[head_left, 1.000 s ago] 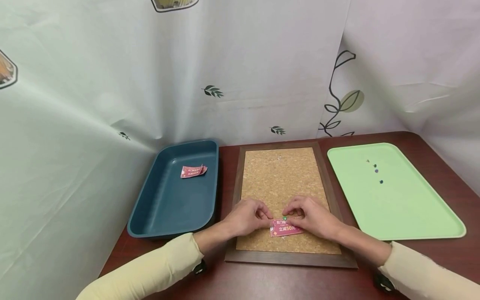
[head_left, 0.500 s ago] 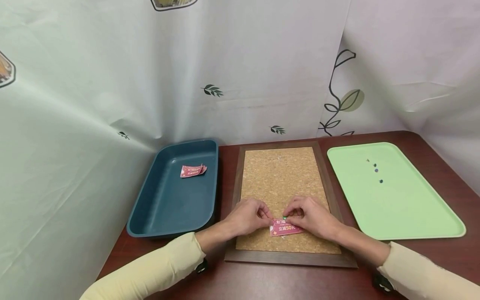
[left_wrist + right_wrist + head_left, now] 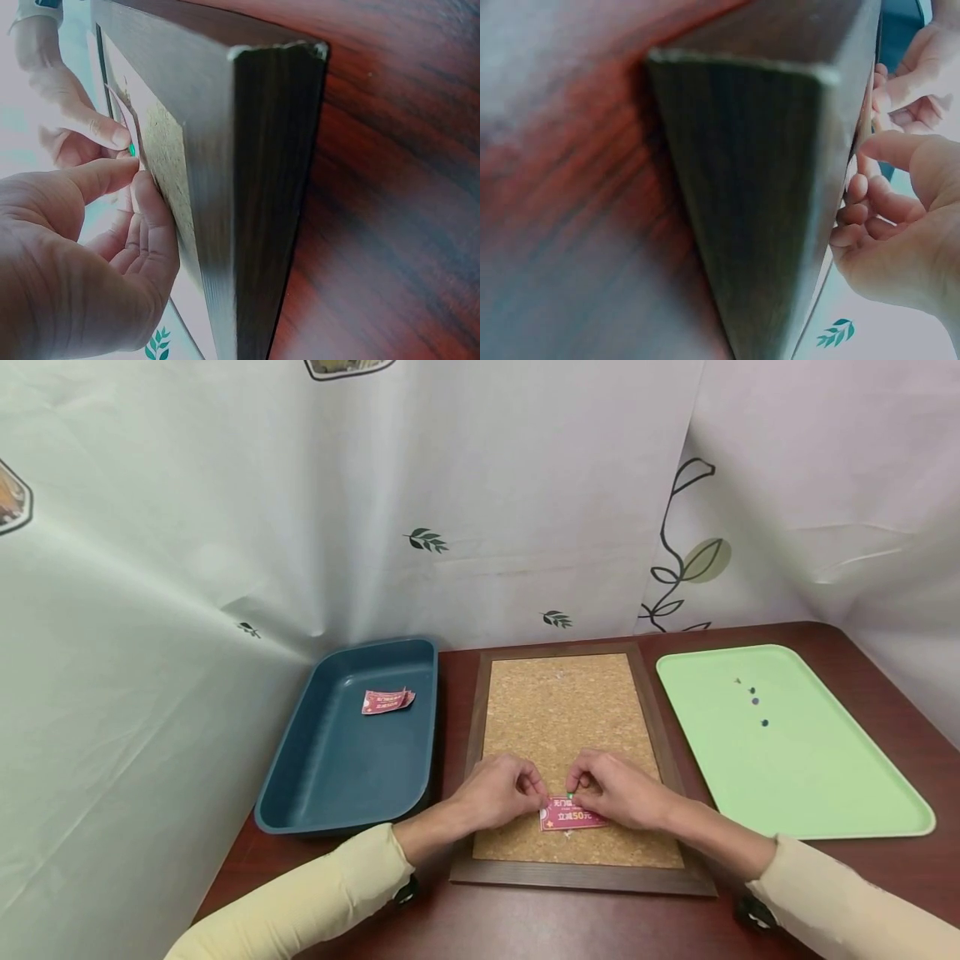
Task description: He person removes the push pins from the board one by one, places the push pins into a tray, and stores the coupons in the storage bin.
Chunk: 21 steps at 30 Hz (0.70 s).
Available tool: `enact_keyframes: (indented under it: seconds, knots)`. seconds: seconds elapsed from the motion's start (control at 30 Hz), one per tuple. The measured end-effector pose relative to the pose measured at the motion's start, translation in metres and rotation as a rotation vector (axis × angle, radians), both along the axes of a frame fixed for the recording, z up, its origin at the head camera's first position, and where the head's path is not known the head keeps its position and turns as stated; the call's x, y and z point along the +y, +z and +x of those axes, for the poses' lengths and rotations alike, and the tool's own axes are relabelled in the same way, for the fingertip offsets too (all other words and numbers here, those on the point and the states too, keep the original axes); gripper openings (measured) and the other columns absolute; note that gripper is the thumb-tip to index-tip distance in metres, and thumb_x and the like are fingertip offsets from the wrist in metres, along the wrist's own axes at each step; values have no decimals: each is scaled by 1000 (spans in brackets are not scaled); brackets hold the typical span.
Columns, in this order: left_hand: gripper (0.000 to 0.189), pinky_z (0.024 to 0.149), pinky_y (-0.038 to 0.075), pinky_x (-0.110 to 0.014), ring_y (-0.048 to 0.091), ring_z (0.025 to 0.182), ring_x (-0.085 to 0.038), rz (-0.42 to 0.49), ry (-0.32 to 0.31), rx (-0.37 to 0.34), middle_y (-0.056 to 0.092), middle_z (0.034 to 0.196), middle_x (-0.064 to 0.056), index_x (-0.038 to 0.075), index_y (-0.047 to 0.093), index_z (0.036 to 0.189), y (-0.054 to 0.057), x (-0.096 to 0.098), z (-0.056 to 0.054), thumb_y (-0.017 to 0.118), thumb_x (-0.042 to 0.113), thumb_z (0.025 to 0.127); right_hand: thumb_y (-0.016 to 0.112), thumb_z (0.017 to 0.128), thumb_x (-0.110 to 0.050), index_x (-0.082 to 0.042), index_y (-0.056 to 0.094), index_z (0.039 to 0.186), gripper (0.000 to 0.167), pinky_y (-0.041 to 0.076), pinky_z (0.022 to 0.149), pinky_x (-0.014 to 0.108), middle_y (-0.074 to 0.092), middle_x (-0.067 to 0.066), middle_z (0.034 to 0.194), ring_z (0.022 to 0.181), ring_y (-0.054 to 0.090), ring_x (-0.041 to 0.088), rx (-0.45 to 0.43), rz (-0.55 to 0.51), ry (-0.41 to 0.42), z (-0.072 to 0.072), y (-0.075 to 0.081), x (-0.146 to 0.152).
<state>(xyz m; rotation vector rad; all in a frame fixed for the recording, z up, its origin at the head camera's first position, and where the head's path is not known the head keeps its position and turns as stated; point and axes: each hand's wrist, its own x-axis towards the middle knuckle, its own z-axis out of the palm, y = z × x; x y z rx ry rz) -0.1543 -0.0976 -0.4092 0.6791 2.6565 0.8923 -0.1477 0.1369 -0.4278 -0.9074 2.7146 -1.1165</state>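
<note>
On the lower part of a framed corkboard [image 3: 566, 718] lies a pink coupon [image 3: 568, 815] with white and yellow print. My left hand [image 3: 497, 792] pinches its upper left edge between thumb and index finger; the left wrist view has the paper [image 3: 124, 105] raised a little from the cork. At the coupon's top edge my right hand [image 3: 622, 792] pinches a small green pushpin [image 3: 570, 795], also seen as a green spot by the thumb in the left wrist view. The right fingers cover the coupon's right end. The pin's point is hidden.
To the left stands a deep blue tray [image 3: 337, 785] with a small stack of pink coupons [image 3: 387, 701]. A light green tray [image 3: 832, 785] on the right bears several small dark pins [image 3: 755, 701]. A clear pin [image 3: 559, 675] sits near the board's top. A curtain closes the back.
The right hand has shifted slightly and its fingers look more curled around the green pushpin. The left hand and the coupon have hardly moved.
</note>
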Motion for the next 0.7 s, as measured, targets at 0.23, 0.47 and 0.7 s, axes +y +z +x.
enact_keyframes:
  seconds: [0.23,0.47,0.7]
  knots:
    - [15,63,43,-24,55,66,-1,-3,-7,-5,64,67,14,21,76,81,0,1,0,85,15,92,75,88,0,-13,67,94,17,42,66,25,54,-8,84,77,47,6,-12,38,21,0,2,-1]
    - [15,63,44,-24,56,66,-1,-7,-15,-6,65,68,14,21,76,82,1,2,0,85,15,92,75,90,0,-12,66,96,16,41,67,25,53,-6,85,78,47,7,-28,35,38,0,2,0]
    - [14,62,43,-23,56,66,-2,-11,-4,-25,65,69,13,20,76,82,2,1,-1,85,16,93,76,90,2,-13,68,96,18,43,72,27,55,-6,87,83,50,10,-6,22,35,1,1,0]
